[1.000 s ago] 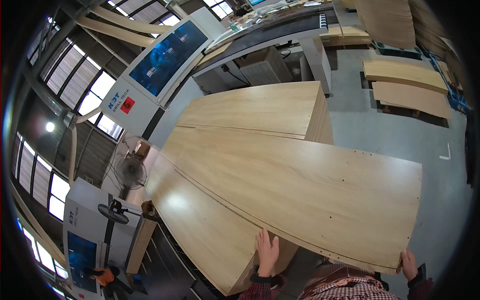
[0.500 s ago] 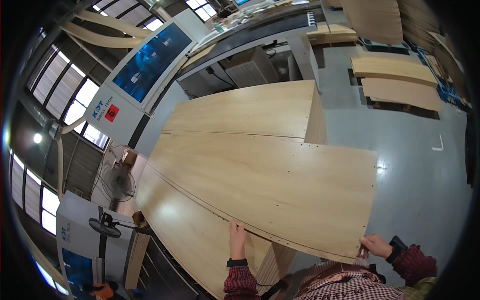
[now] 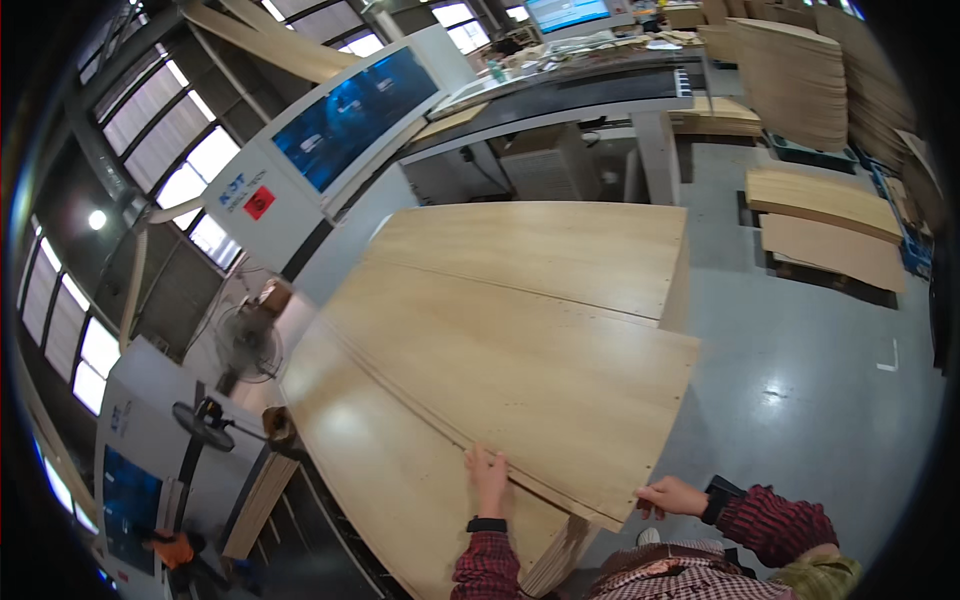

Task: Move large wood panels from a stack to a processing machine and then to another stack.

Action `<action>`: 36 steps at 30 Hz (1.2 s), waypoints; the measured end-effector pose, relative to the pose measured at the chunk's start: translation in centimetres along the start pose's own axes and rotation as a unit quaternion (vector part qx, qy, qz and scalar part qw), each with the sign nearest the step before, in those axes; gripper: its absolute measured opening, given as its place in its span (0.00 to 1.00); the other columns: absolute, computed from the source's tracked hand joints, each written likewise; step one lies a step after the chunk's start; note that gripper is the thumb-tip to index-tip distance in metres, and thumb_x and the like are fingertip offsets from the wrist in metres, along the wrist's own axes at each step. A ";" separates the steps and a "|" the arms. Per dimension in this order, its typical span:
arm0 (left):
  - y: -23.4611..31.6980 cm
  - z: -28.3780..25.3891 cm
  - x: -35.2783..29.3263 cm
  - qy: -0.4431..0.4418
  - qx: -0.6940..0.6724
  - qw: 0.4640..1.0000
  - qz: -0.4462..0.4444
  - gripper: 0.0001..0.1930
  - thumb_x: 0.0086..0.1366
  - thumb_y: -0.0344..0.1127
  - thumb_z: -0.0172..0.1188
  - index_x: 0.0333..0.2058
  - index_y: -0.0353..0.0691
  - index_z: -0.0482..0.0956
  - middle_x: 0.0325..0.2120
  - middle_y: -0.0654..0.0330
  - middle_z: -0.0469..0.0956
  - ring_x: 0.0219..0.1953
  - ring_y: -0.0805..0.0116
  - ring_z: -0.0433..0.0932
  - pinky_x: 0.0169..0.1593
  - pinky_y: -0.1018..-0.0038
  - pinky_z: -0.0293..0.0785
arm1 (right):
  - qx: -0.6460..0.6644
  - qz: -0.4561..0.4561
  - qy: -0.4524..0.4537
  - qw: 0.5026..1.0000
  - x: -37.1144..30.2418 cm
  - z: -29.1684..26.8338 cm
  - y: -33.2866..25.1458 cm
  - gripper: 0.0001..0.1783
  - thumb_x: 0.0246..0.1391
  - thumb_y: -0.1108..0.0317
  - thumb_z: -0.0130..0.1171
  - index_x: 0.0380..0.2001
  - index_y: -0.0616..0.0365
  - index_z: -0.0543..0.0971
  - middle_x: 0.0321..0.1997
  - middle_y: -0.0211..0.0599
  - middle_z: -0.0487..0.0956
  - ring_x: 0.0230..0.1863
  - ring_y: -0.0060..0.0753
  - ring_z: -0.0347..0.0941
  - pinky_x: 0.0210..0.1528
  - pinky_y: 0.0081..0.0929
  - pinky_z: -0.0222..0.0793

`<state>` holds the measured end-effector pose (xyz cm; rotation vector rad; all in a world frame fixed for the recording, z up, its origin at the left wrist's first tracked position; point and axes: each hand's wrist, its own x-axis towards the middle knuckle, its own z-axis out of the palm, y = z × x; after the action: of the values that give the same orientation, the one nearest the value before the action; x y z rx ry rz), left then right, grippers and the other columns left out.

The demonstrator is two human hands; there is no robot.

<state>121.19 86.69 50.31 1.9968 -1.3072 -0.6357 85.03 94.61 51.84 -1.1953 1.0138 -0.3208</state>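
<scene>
A long pale wooden panel (image 3: 520, 370) with small drilled holes along its edges lies across stacked panels, its right end jutting past them. My right hand (image 3: 672, 497) pinches this panel at its near right corner, fingers closed on the edge. At the panel's near long edge, my left hand (image 3: 487, 480) touches the wood with fingers extended and slightly apart. Under and in front of that edge lies a near stack of panels (image 3: 400, 470). Beyond the panel, another stack (image 3: 540, 250) of similar boards shows its top and right end.
A white drilling machine (image 3: 300, 150) with a dark blue window stands at the far left. A fan (image 3: 247, 340) is left of the stacks. At the far right, boards (image 3: 820, 205) lie low above the grey floor (image 3: 790, 400). An orange-gloved hand (image 3: 172, 548) shows lower left.
The panel has slid leftward over the stacks, so its right end juts out less. My right hand has travelled left with its corner. The whole view has also shifted.
</scene>
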 end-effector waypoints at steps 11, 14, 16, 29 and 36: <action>2.8 -1.3 4.7 -0.006 -0.002 0.995 -0.097 0.34 0.58 0.40 0.50 0.62 0.40 0.50 0.63 0.42 0.35 0.66 0.50 0.32 0.64 0.63 0.38 | -0.011 -0.022 -0.036 0.999 6.2 -0.6 -1.6 0.31 0.58 0.44 0.42 0.20 0.61 0.78 0.16 0.29 0.76 0.13 0.19 0.67 0.17 0.19 0.64; 0.7 -1.2 6.1 -0.001 0.020 0.996 -0.089 0.34 0.57 0.40 0.51 0.61 0.41 0.52 0.63 0.40 0.35 0.66 0.48 0.34 0.64 0.63 0.41 | -0.014 -0.035 -0.051 0.998 6.7 -0.4 -1.6 0.31 0.58 0.44 0.42 0.19 0.60 0.78 0.16 0.30 0.76 0.13 0.20 0.68 0.17 0.18 0.64; -0.6 -1.1 7.0 0.008 0.045 0.995 -0.084 0.34 0.57 0.40 0.52 0.61 0.42 0.53 0.63 0.40 0.35 0.66 0.48 0.36 0.64 0.63 0.43 | -0.019 -0.063 -0.059 0.996 7.1 -0.4 -1.8 0.30 0.58 0.45 0.43 0.19 0.60 0.77 0.15 0.30 0.76 0.14 0.20 0.70 0.16 0.18 0.64; 1.2 0.2 7.6 0.080 0.001 0.993 -0.092 0.33 0.55 0.36 0.50 0.61 0.37 0.53 0.62 0.39 0.37 0.63 0.46 0.45 0.63 0.65 0.46 | 0.059 -0.086 -0.071 0.992 8.5 -0.6 -0.8 0.29 0.58 0.45 0.44 0.16 0.57 0.76 0.12 0.27 0.74 0.12 0.19 0.67 0.15 0.17 0.64; -1.4 -3.7 7.8 0.002 -0.182 0.977 -0.111 0.34 0.55 0.37 0.51 0.59 0.29 0.52 0.60 0.39 0.48 0.63 0.47 0.46 0.63 0.65 0.45 | -0.023 -0.125 -0.071 0.989 8.3 -0.4 -2.3 0.31 0.56 0.42 0.45 0.19 0.61 0.76 0.15 0.32 0.75 0.16 0.22 0.71 0.19 0.20 0.65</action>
<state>127.59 80.88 51.37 1.8461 -0.8921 -0.9058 89.91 87.75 49.90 -1.3708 0.7524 -0.4045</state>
